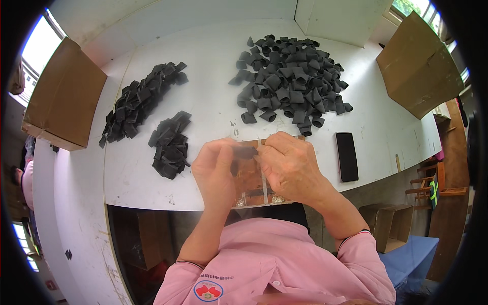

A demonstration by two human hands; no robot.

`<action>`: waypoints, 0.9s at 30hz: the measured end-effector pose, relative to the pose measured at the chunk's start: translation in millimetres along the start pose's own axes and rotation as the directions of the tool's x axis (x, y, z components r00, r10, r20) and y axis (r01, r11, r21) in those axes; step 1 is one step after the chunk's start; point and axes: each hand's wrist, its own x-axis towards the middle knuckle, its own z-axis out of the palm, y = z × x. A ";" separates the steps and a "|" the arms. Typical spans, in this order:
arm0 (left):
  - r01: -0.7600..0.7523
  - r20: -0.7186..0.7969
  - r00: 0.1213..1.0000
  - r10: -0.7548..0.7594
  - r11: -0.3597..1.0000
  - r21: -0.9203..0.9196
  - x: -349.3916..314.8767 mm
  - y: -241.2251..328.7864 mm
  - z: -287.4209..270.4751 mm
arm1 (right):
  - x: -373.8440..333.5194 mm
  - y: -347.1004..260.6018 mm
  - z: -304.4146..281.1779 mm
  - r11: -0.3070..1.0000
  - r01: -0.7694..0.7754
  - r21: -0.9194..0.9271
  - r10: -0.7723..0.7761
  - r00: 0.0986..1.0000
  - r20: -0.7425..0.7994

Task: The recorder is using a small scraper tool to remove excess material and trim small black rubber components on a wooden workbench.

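Observation:
Between my two hands is a small dark grey piece [245,152] that looks like soft foam or fabric. My left hand [216,161] is closed on its left end, with the thumb along it. At its right end my right hand [288,161] is closed in a pinch; its fingers partly hide the piece. Both hands are over a brown board [249,179] with pale strips, at the table's near edge. A small pile of flat dark pieces [171,145] lies left of my left hand. Beyond my hands is a large heap of open, tube-like dark pieces [297,76].
A longer pile of flat dark pieces [137,101] lies at the far left of the white table [203,56]. Right of my right hand lies a black phone [346,157]. Cardboard boxes stand at the left [68,96] and right [419,66]. Another person [28,184] shows at the left edge.

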 end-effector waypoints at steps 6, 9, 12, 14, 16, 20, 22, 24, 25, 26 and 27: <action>-0.161 0.037 0.986 0.165 0.983 -0.090 -9.3 9.5 5.3 | -12.3 -6.7 -17.6 0.399 -0.429 0.810 0.585 0.799 0.135; -0.169 0.112 0.981 0.157 0.980 0.109 -24.1 7.3 5.3 | -33.8 -15.5 -0.9 -0.116 -0.399 0.910 0.660 0.654 0.370; -0.084 0.075 0.995 0.069 0.972 0.221 -38.9 2.8 8.3 | -56.9 -23.4 15.4 -0.358 -0.381 0.853 0.615 0.591 0.522; -0.022 0.054 0.999 0.006 0.951 0.307 -44.3 1.1 7.4 | -63.9 -24.9 19.1 -0.532 -0.352 0.770 0.525 0.576 0.626; 0.062 0.037 0.997 -0.075 0.960 0.272 -45.3 -1.3 7.2 | -68.2 -25.7 22.3 -0.559 -0.371 0.742 0.501 0.562 0.658; 0.021 0.018 0.999 -0.031 0.923 0.385 -46.7 -11.3 -1.0 | -72.8 -26.2 19.6 -0.156 -0.694 0.703 0.582 0.510 0.633; -0.066 0.078 0.996 0.034 0.882 0.467 -47.1 -13.8 -5.3 | -78.5 -24.7 21.4 0.375 -0.655 0.656 0.687 0.671 0.278; -0.153 0.144 0.986 0.088 0.827 0.540 -49.2 -15.8 -7.9 | -80.0 -27.2 18.1 0.755 -0.496 0.428 0.583 0.807 -0.092; -0.208 0.176 0.976 0.128 0.788 0.579 -49.8 -17.0 -8.8 | -79.4 -28.5 17.3 0.753 -0.500 0.427 0.586 0.805 -0.090; -0.262 0.210 0.964 0.166 0.744 0.615 -50.5 -18.0 -9.3 | -78.8 -29.9 17.4 0.780 -0.440 0.444 0.542 0.830 -0.130; -0.258 0.210 0.964 0.161 0.745 0.615 -51.1 -18.6 -9.4 | -79.0 -30.8 17.3 0.804 -0.378 0.458 0.497 0.851 -0.170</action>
